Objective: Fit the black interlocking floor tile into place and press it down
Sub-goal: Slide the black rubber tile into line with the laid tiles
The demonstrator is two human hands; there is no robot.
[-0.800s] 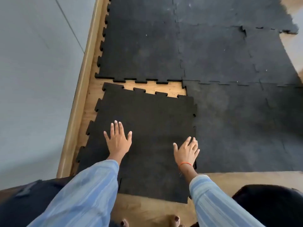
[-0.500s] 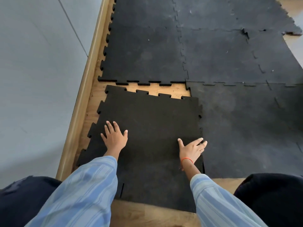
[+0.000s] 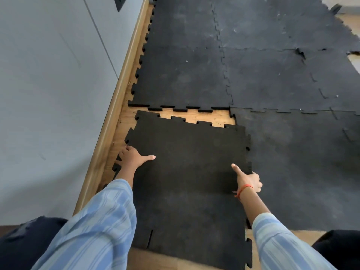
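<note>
Gripping tile [image 3: 187,172] edges: left hand [image 3: 132,158], right hand [image 3: 248,181].

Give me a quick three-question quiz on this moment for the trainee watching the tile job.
1. True or false: the loose tile is already locked into the laid mat ahead of it.
2. Where does the left hand grip the loose tile: A) far edge, B) wall-side edge, C) near edge?
3. What shows in the gap between the loose tile and the laid mat?

Key
1. False: their teeth are apart.
2. B. The right hand holds the opposite edge.
3. Bare wooden subfloor.
</note>
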